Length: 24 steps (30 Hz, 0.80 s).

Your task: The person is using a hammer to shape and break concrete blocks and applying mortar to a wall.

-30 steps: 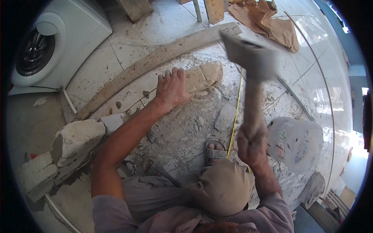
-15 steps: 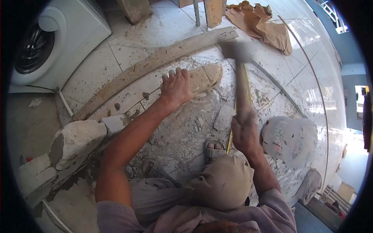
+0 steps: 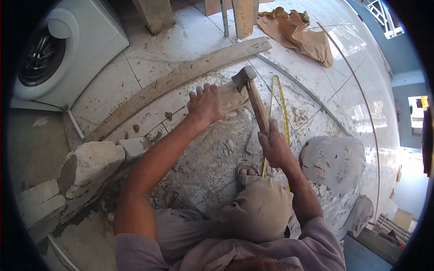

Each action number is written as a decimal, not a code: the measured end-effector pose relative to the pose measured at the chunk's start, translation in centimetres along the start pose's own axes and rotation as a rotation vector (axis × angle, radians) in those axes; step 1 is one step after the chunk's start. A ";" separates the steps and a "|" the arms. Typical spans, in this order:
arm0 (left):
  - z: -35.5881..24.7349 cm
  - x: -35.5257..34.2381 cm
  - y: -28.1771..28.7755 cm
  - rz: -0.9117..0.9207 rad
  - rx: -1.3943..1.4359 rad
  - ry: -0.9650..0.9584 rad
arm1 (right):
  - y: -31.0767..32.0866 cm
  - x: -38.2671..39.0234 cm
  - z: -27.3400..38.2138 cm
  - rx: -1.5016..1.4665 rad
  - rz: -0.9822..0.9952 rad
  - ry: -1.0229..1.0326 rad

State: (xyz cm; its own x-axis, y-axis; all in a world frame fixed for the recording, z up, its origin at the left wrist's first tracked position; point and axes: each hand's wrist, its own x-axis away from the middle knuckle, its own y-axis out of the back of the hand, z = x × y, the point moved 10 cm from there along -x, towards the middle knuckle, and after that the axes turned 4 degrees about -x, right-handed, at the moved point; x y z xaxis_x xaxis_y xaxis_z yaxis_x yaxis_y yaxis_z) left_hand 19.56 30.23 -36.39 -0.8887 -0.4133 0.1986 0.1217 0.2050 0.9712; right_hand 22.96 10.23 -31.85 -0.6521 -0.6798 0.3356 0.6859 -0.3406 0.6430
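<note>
My left hand point(image 3: 205, 105) grips a dusty, pale brown block point(image 3: 236, 99) lying on the floor, fingers curled over its far edge. In my right hand point(image 3: 275, 147) is a hammer point(image 3: 258, 101) with a wooden handle and a grey metal head. The hammer head is down at the block's right end, hiding part of it. Grey rubble and dust point(image 3: 212, 144) lie just nearer than the block. Beyond the block, a long wooden plank point(image 3: 181, 72) lies across the tiles. A yellow measuring tape point(image 3: 284, 108) stretches along the floor by my right hand.
A white washing machine point(image 3: 86, 49) stands at the far left. Rough blocks form a low wall point(image 3: 92, 165) beside my left arm. To the right sit a whitish plastic bucket point(image 3: 334, 162) and a metal strip point(image 3: 307, 92); a brown cloth point(image 3: 298, 34) lies farther off.
My right hand has swung the hammer down and leftward, from above the floor onto the block's right end. My left hand keeps its hold on the block.
</note>
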 end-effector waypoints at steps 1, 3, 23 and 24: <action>0.1 0.0 0.1 -0.009 -0.004 0.001 | 0.1 0.0 0.2 -0.001 -0.006 0.008; 0.3 -0.1 -0.8 0.083 0.024 0.013 | 0.8 0.6 2.8 0.085 -0.090 0.256; 0.0 -0.1 0.2 0.043 0.051 0.023 | 2.6 2.1 3.6 0.063 -0.268 0.278; -0.5 -0.3 0.1 0.030 0.056 0.007 | 0.4 0.6 0.1 0.110 -0.073 0.110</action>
State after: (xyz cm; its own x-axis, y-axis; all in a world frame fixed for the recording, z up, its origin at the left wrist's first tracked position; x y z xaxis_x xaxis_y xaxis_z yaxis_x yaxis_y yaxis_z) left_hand 20.03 29.87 -36.27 -0.8818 -0.4126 0.2285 0.1232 0.2661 0.9560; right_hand 22.77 9.74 -31.32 -0.6553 -0.7249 0.2122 0.5950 -0.3223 0.7363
